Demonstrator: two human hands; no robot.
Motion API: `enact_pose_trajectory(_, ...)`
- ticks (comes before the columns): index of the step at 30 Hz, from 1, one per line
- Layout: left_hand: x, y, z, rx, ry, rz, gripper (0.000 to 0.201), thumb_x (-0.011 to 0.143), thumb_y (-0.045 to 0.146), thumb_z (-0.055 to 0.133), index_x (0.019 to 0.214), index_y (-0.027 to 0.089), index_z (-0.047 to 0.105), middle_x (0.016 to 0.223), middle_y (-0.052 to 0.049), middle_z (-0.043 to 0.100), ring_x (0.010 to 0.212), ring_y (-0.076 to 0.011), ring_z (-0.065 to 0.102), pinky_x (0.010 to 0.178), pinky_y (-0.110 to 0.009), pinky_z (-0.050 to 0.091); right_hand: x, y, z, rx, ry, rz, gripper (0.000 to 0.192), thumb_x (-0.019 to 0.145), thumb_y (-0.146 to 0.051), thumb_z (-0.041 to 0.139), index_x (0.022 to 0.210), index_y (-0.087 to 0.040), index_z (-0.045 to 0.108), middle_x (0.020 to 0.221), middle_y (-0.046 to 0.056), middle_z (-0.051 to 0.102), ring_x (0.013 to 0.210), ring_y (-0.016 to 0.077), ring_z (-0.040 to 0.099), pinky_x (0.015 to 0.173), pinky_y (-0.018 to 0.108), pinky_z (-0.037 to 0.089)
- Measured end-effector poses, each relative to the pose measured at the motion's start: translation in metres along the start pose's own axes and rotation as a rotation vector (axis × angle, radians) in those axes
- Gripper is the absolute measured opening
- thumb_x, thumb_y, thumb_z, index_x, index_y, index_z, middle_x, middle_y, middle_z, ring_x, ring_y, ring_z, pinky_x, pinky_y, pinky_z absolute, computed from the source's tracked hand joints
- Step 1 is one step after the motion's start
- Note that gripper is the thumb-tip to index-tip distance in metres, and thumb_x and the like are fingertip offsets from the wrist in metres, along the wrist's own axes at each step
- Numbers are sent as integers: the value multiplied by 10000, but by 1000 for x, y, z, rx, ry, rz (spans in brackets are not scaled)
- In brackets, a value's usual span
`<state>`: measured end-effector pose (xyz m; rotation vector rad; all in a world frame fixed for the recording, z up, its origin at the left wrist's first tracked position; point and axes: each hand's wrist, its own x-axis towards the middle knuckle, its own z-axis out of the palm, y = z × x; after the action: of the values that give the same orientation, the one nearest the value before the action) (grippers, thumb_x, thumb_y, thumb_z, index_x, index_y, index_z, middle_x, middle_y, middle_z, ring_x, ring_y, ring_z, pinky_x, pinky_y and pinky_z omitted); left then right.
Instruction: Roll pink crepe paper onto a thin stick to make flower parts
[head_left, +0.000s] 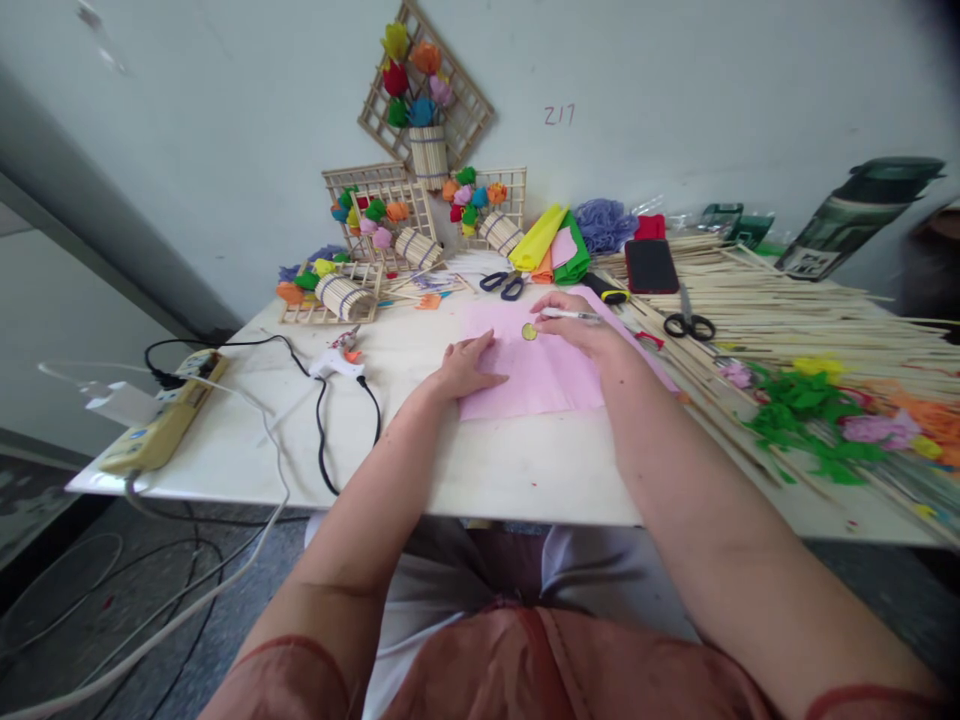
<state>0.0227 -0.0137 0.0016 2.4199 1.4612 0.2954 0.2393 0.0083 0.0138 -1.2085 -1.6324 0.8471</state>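
Note:
A sheet of pink crepe paper [536, 380] lies spread on the white table in front of me. My left hand [471, 368] rests on its left edge with the fingers apart, pressing it flat. My right hand [577, 325] is over the upper right part of the sheet, closed round a white pen [571, 315]. A small round yellowish disc [529, 331] lies on the paper at the fingertips of that hand. I cannot tell whether the fingers touch the disc. Black-handled scissors [502, 286] lie just beyond the sheet.
A glue gun [337, 365] and a power strip [161, 415] with cables are on the left. Bamboo lattices with paper flowers [480, 205] stand at the back. Rightward lie a phone [651, 266], more scissors [689, 326], many thin sticks [802, 310], paper scraps [810, 405] and a bottle [855, 220].

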Motion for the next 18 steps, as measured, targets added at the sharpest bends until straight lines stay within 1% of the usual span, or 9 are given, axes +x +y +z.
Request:
enact_pose_trajectory(4, 0, 0, 0, -7, 9, -1, 887, 687, 515, 593, 1424, 216, 201, 1413, -40, 386, 1302, -258, 300, 1077, -424, 200, 0, 4, 1, -101, -150, -19, 254, 582, -184, 598, 835, -170, 596, 727, 11, 589, 699, 157, 543, 627, 270, 401)
enact_pose_trajectory(6, 0, 0, 0, 0, 14, -14, 912, 678, 515, 605, 1427, 202, 187, 1425, -60, 366, 1316, -259, 278, 1083, -437, 182, 1, 7, 2, -149, -193, -46, 247, 593, -190, 589, 839, -171, 600, 737, 10, 591, 701, 157, 539, 634, 270, 408)
enact_pose_trajectory(10, 1, 0, 1, 14, 9, -65, 953, 664, 545, 610, 1427, 172, 177, 1456, -98, 297, 1359, -266, 179, 1096, -476, 99, 5, 18, 4, -203, -209, -91, 228, 609, -196, 583, 834, -169, 605, 798, 27, 597, 778, 175, 547, 683, 282, 430)
enact_pose_trajectory(12, 0, 0, 2, 15, 4, -85, 970, 660, 576, 600, 1427, 167, 170, 1458, -112, 286, 1361, -270, 174, 1094, -491, 82, 8, 25, 5, -215, -208, -117, 227, 608, -196, 587, 833, -169, 604, 848, 37, 602, 812, 183, 550, 707, 290, 434)
enact_pose_trajectory(15, 1, -1, 3, 12, 1, -102, 987, 651, 603, 594, 1428, 177, 160, 1458, -116, 285, 1357, -278, 189, 1087, -514, 74, 10, 30, 5, -218, -224, -126, 218, 621, -195, 571, 836, -169, 598, 822, 32, 597, 756, 174, 554, 688, 290, 434)
enact_pose_trajectory(18, 1, -1, 2, 15, -5, -110, 995, 645, 611, 596, 1428, 180, 159, 1457, -113, 288, 1355, -287, 191, 1082, -525, 80, 9, 28, 6, -253, -216, -103, 229, 626, -187, 558, 850, -164, 595, 734, 17, 580, 664, 158, 532, 633, 277, 420)
